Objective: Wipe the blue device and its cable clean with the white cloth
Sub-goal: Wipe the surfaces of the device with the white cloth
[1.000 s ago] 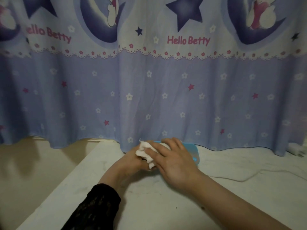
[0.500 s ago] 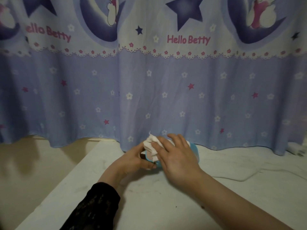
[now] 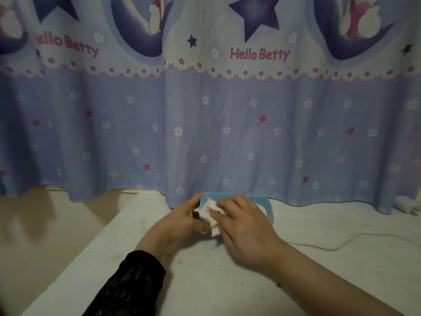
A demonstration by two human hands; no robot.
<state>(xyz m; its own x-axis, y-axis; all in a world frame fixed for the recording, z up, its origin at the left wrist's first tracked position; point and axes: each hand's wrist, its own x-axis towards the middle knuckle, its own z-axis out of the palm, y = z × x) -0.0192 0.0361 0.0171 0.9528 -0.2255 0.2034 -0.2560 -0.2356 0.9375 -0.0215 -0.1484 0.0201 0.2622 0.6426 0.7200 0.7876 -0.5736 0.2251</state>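
The blue device (image 3: 265, 205), a rounded flat box with a pale face, is tilted up on the white table (image 3: 227, 288) close to the curtain. My left hand (image 3: 182, 221) grips its left end, fingers curled round the edge. My right hand (image 3: 246, 226) presses the crumpled white cloth (image 3: 210, 214) against the device's face, fingers bent over the cloth. The thin white cable (image 3: 337, 244) trails across the table to the right of the device. Much of the device is hidden by my hands.
A purple patterned curtain (image 3: 205, 133) hangs right behind the device down to the table. A white plug or adapter (image 3: 407, 206) lies at the far right edge. The table's left edge (image 3: 95, 242) drops off to a beige floor.
The device has been tipped up so its pale face shows. The cloth moved from the left end onto the face, and my right hand shifted slightly right with it.
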